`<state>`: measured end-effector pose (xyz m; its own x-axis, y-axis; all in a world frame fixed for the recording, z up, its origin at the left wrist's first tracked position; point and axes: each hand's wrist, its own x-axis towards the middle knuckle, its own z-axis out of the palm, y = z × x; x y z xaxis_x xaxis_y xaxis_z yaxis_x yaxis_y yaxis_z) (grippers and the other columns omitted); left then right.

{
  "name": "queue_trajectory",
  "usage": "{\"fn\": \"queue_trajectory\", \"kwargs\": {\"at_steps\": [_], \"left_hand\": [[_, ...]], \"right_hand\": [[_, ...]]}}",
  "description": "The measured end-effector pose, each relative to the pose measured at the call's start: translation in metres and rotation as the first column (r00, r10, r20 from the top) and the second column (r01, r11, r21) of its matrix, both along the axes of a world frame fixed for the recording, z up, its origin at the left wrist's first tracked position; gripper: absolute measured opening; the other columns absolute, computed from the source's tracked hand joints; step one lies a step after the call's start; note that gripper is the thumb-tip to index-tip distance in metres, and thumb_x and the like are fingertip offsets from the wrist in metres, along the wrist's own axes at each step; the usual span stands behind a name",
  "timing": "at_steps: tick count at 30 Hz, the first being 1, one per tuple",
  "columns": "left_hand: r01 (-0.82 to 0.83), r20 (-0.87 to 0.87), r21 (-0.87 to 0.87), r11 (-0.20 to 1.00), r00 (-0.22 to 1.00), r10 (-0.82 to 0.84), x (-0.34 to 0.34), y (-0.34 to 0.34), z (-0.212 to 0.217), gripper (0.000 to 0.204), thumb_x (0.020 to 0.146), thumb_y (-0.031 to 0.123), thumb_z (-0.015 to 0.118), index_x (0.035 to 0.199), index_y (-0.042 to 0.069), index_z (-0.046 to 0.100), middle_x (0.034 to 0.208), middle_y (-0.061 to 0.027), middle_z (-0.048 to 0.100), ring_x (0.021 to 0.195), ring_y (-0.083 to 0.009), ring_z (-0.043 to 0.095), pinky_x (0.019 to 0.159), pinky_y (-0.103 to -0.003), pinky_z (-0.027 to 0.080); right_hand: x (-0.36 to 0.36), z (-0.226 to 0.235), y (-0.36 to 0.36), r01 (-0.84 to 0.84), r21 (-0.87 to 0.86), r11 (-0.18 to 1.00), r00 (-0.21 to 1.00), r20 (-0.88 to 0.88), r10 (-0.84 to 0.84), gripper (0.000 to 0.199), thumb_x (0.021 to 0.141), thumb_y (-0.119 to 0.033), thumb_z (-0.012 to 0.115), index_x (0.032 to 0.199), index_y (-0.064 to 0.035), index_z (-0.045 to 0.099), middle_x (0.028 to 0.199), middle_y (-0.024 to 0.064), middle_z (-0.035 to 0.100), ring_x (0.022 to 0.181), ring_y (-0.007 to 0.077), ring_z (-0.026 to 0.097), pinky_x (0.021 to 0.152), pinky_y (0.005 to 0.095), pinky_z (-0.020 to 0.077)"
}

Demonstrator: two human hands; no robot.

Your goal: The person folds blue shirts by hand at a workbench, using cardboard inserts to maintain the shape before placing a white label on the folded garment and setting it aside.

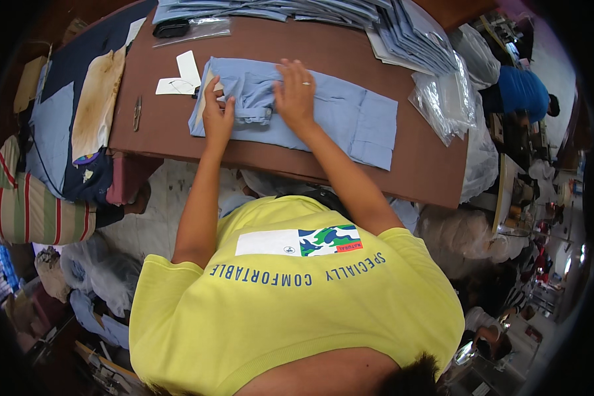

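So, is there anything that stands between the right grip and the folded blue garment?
Nothing visible does: the right grip appears to rest directly on the folded blue garment. The white tags lie beside its left end and the metal snips farther left, both out of the way.

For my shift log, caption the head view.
Left hand and right hand at a folded light-blue garment on a brown table, snips lying to the left.

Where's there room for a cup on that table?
The table is bare between snips and blue garment, nearer than the white tags, and between that garment and the folded blue stack. Crowded: the far edge and around the clear bags.
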<state>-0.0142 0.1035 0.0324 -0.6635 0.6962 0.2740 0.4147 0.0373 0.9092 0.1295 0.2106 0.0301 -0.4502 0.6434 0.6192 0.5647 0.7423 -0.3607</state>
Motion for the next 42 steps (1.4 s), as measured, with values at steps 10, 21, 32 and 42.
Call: {"fn": "queue_trajectory", "kwargs": {"at_steps": [10,21,32,42], "left_hand": [[-0.268,-0.672,-0.358,0.894,0.739,-0.048,-0.001,0.0,-0.018,0.036,0.076,0.005,0.055,0.111,0.013,0.058,0.113,-0.0142,0.047,0.107,-0.0322,0.045,0.084,-0.044,0.04],[-0.092,-0.765,-0.422,0.902,0.57,-0.3,0.026,0.039,-0.053,0.05,0.087,0.048,0.047,0.132,0.026,0.044,0.145,-0.0052,0.028,0.133,-0.0349,0.021,0.099,-0.065,0.016],[0.038,-0.752,-0.428,0.903,0.539,-0.38,0.049,0.043,-0.045,0.055,0.087,0.048,0.046,0.137,0.028,0.036,0.147,-0.0047,0.024,0.135,-0.0286,0.021,0.102,-0.063,0.011],[0.473,0.499,0.173,0.864,0.714,-0.491,0.005,0.016,0.017,0.06,0.089,0.051,0.043,0.128,0.005,0.041,0.124,-0.0163,0.05,0.113,-0.0275,0.051,0.092,-0.043,0.041]], "right_hand": [[-0.013,-0.044,-0.021,-0.164,-0.145,0.976,0.929,0.31,0.202,0.058,0.087,-0.048,0.044,0.134,-0.0133,0.04,0.142,0.0095,0.032,0.133,0.0287,0.025,0.107,0.0494,0.0167],[0.16,-0.01,0.027,0.333,-0.228,0.915,0.936,-0.035,-0.35,0.042,0.074,-0.013,0.063,0.115,-0.0091,0.053,0.115,0.0118,0.053,0.108,0.0316,0.047,0.092,0.0424,0.0366],[0.274,-0.012,0.06,0.14,-0.984,0.108,0.849,0.063,-0.524,0.049,0.08,-0.021,0.064,0.121,0.0004,0.048,0.099,0.0085,0.059,0.085,0.0163,0.057,0.071,0.0266,0.0468],[0.177,0.042,0.062,-0.108,-0.751,0.651,0.919,-0.325,-0.223,0.064,0.069,-0.002,0.06,0.127,-0.0024,0.032,0.114,0.0176,0.051,0.099,0.0236,0.056,0.077,0.0332,0.048]]}}
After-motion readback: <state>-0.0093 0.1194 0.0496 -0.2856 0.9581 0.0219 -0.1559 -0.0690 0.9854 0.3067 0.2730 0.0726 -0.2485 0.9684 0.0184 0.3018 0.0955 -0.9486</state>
